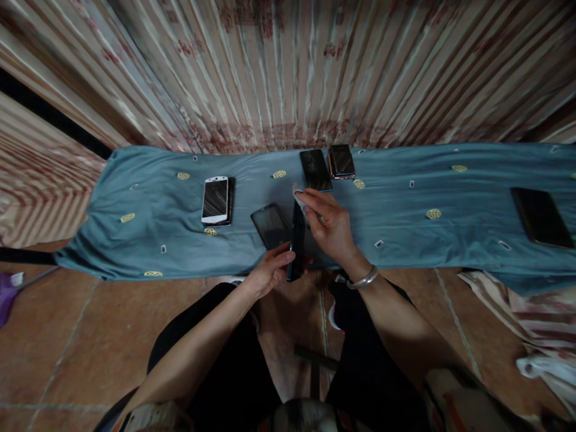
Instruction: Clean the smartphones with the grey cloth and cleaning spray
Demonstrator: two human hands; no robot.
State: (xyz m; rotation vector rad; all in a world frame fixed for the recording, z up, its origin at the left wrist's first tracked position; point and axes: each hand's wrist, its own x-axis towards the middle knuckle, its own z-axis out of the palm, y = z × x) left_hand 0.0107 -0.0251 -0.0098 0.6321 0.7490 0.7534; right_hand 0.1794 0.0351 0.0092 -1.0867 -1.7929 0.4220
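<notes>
You cannot read any text here. The phones [315, 170] on the blue cloth [405, 198] have dark screens, and the small marks on the cloth are too small to read.

Your right hand [330, 225] hides much of the dark phone [296, 243] you hold edge-on, and the blue cloth [405, 198] runs past the right edge.

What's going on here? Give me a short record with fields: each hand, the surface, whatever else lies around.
left hand: grips a dark phone on edge
right hand: presses a small white wipe to that phone
surface: blue cloth
other phones: white phone, dark ones at
</notes>
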